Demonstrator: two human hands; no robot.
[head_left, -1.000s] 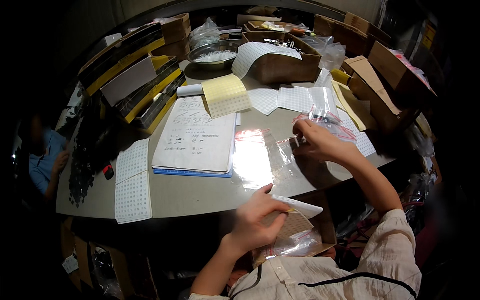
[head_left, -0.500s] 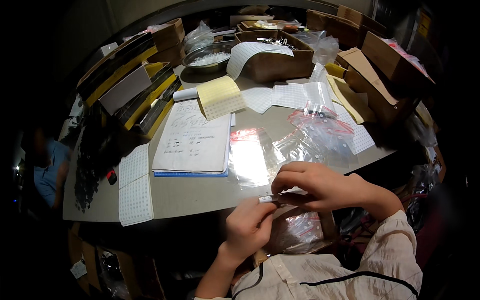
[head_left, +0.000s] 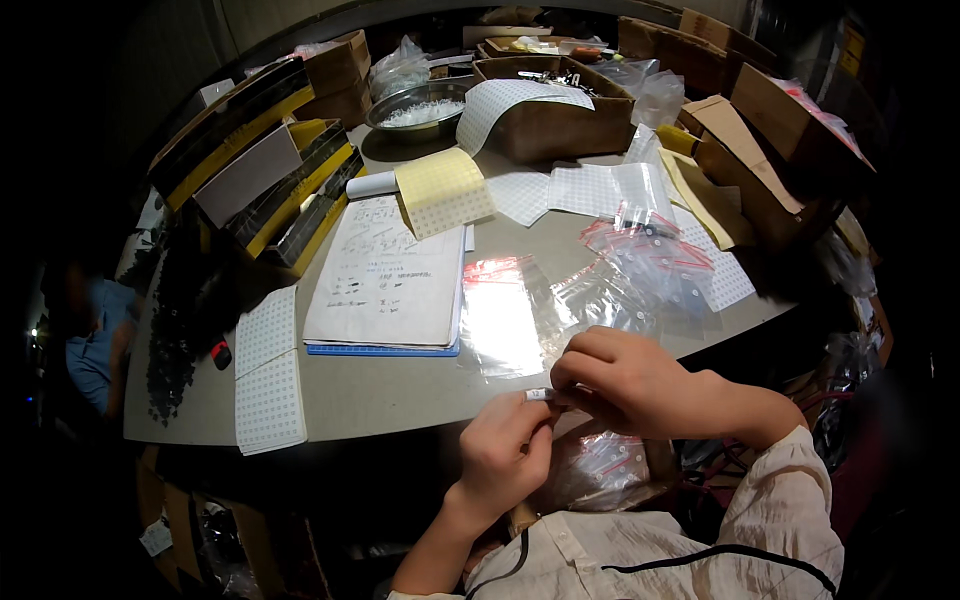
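At the table's front edge my left hand point(head_left: 500, 448) pinches a small white printed piece point(head_left: 538, 395) between thumb and fingertips. My right hand point(head_left: 640, 382) is closed at the piece's right end, its fingertips pressed together; what they hold is hidden. Below both hands, by my lap, an open box point(head_left: 660, 455) holds clear zip bags point(head_left: 600, 468) with small white round spots. Just beyond the fingers, more clear zip bags with red strips point(head_left: 502, 315) lie flat on the table.
A notepad point(head_left: 385, 275) with handwriting lies left of the bags. Sticker sheets point(head_left: 268, 370) hang over the front edge. Small black pieces point(head_left: 172, 345) cover the left side. Cardboard boxes point(head_left: 560, 130) and a metal bowl point(head_left: 420, 110) stand at the back. A person point(head_left: 100, 340) is at far left.
My right hand has shifted slightly to the right, its fingers drawing closer together. The white piece stays in my left fingertips, its printed side now showing more plainly.
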